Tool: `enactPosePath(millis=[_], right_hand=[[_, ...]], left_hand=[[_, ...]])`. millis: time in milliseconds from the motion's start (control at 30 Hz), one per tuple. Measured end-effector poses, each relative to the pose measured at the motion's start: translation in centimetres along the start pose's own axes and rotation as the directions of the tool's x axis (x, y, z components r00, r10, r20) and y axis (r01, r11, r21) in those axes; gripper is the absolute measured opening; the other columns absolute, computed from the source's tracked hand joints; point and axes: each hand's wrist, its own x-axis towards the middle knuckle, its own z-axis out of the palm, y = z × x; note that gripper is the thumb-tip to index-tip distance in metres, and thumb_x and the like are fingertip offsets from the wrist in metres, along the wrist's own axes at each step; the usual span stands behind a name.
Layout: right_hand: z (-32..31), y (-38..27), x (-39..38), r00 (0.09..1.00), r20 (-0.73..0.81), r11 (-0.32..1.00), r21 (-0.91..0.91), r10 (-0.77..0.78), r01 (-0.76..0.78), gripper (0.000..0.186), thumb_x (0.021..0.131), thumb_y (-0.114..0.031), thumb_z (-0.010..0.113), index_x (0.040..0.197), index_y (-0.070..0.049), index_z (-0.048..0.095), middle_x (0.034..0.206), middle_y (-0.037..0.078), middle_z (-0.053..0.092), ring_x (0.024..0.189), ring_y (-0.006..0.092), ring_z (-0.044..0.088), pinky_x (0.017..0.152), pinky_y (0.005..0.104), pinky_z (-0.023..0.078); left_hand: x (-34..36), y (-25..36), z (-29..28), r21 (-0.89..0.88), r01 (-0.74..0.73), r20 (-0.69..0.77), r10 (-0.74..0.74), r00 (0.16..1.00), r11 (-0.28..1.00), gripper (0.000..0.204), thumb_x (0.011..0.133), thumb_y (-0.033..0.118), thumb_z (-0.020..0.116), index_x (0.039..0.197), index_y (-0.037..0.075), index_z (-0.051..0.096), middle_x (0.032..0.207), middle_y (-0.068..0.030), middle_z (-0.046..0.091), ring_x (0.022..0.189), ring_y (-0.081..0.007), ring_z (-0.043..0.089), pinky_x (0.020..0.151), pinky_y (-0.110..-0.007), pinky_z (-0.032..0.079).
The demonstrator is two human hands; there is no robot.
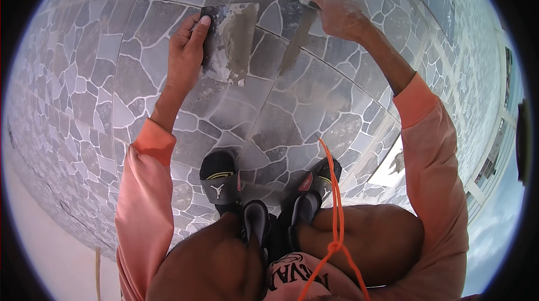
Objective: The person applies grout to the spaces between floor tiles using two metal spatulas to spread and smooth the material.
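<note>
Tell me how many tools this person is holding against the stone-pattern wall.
2. A flat board smeared with grey grout sits in the left hand, upper middle. A small scraper sits in the right hand, at the top, pressed on a tile joint. No others show.

- Left hand (185,48) gripping a flat grey board (229,40) smeared with pale mortar, held against the stone-pattern tiled wall (112,76).
- Right hand (337,17) pressing a small scraper (306,1) to a grout line up top.
- Peach sleeves (140,200), black sandals (220,180) down below, orange rope (337,205) hanging past the knees.
</note>
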Motion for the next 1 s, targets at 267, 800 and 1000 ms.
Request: enactPosePath(millis=[267,800,1000], right_hand=[[3.2,-3.3,-5.7,0.995,-0.021,0.988,0.118,-0.096,0.098,0.041,0.087,-0.01,0.052,0.127,-0.003,0.057,0.112,0.02,0.064,0.105,0.0338,0.061,0.091,0.0413,0.051],[8.5,-8.0,-9.5,0.959,-0.281,0.957,-0.286,-0.037,-0.047,0.032,0.083,-0.007,0.06,0.115,-0.003,0.057,0.107,0.014,0.054,0.101,0.03,0.055,0.088,0.0388,0.05],[6.6,-8.0,-11.2,0.982,-0.188,0.988,-0.15,-0.01,-0.019,0.032,0.082,-0.01,0.06,0.112,0.001,0.058,0.108,0.013,0.055,0.104,0.0281,0.054,0.088,0.0362,0.049]], left_hand=[[-2.8,1.8,0.4,-0.102,-0.062,-0.02,0.06,0.998,0.993,0.027,0.099,0.024,0.055,0.112,0.002,0.064,0.078,0.0084,0.058,0.064,0.0018,0.043,0.055,-0.017,0.035],[-5.3,-1.0,0.0,-0.023,-0.027,0.049,0.028,0.998,0.999,0.028,0.099,0.024,0.057,0.114,0.002,0.064,0.089,0.0033,0.065,0.077,-0.0015,0.053,0.069,-0.017,0.044],[-6.0,0.2,0.1,-0.059,-0.001,0.044,0.004,0.999,0.998,0.027,0.098,0.024,0.057,0.113,0.002,0.064,0.087,0.0048,0.063,0.074,-0.0007,0.051,0.066,-0.017,0.042]])
